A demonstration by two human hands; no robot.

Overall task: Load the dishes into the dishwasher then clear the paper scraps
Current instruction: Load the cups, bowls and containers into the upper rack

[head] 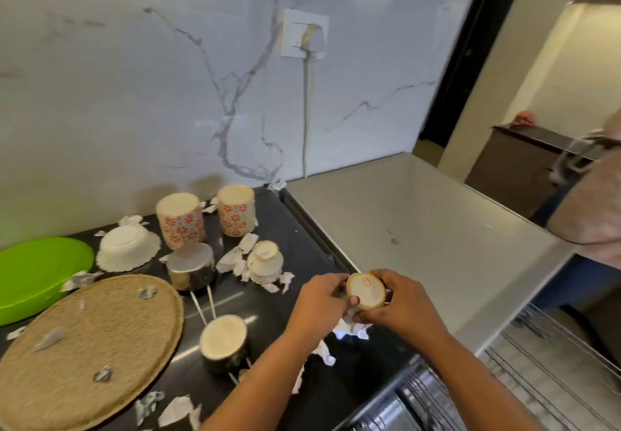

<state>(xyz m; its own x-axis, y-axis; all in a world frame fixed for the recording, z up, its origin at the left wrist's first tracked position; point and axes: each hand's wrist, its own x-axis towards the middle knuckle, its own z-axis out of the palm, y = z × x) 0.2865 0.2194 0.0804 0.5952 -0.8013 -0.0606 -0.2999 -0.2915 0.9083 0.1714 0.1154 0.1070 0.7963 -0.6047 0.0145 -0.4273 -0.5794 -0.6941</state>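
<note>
So, early days. L hand (319, 306) & R hand (400, 306) both grip one upturned cup (366, 291) above the counter (302, 235) edge, near the rack (551, 373) low right. No dish visible in rack yet.

Left on counter, approx. count:
- 2 floral cups (181, 220)
- 1 small cup (265, 259)
- 1 bowl (129, 247)
- 2 steel pans (191, 269)
- 1 green plate (37, 272)
- 1 mat (87, 346)

Scraps (174, 410) uncleared, well over 10, some on mat.
</note>
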